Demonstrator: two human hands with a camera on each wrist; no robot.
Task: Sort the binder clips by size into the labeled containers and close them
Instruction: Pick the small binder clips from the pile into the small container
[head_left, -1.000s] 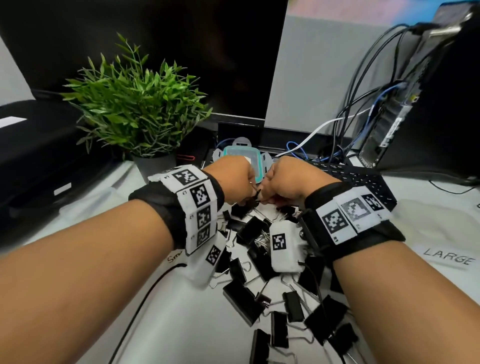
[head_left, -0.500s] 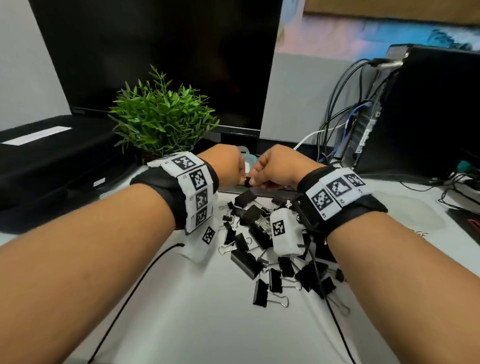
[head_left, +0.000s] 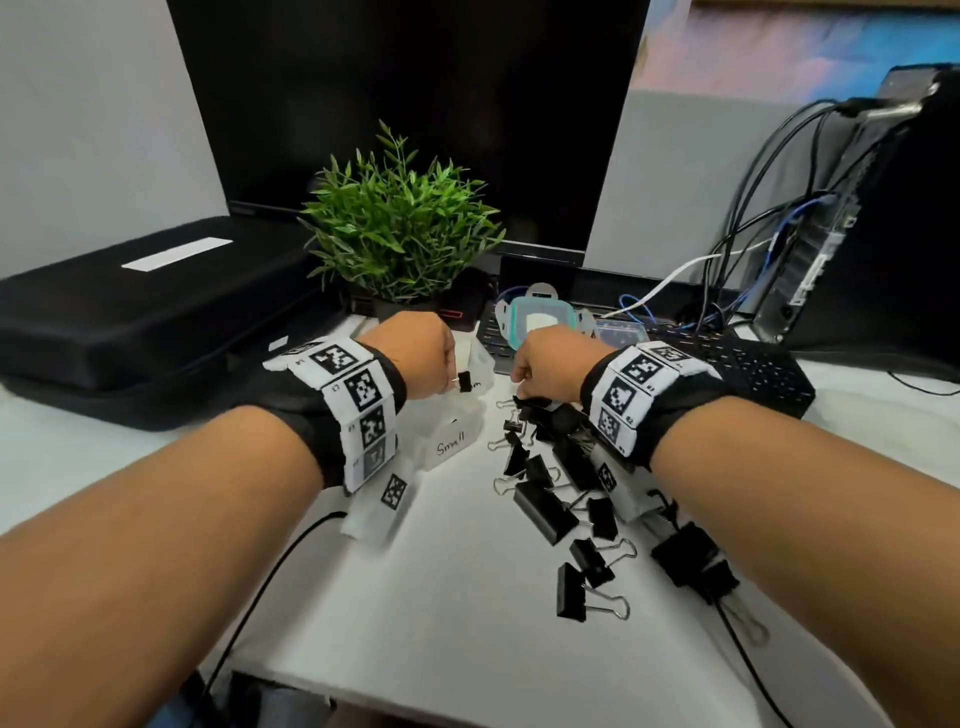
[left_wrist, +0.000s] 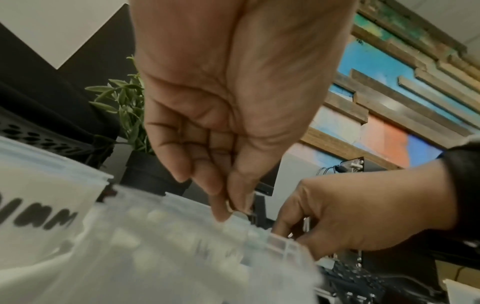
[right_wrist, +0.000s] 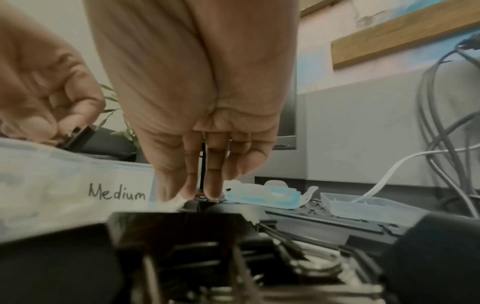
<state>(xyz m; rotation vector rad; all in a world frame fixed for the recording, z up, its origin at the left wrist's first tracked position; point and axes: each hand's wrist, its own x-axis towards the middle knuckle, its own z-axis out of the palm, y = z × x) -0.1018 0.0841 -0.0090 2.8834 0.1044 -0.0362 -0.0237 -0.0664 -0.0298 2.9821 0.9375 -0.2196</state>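
My left hand (head_left: 453, 381) pinches a small black binder clip (head_left: 464, 382) by its wire handle, just above the translucent containers. The left wrist view shows thumb and forefinger (left_wrist: 221, 211) closed on that handle over a container rim (left_wrist: 280, 244). In the right wrist view the clip (right_wrist: 78, 138) hangs above the box labelled "Medium" (right_wrist: 116, 194). The box labelled "Small" (head_left: 451, 446) sits nearer me. My right hand (head_left: 522, 382) reaches down to the far end of the clip pile (head_left: 561, 467), its fingertips (right_wrist: 210, 191) pinching a clip there.
A teal-rimmed lid (head_left: 540, 322) and a clear container (head_left: 621, 332) lie on the black keyboard (head_left: 753, 371) behind the hands. A potted plant (head_left: 400, 228), a monitor, a black case (head_left: 130, 312) and cabled computer gear ring the desk.
The hands, which met over the pile, have drawn apart. The left hand has carried the small clip left over the containers. The right hand has dropped back onto the pile.
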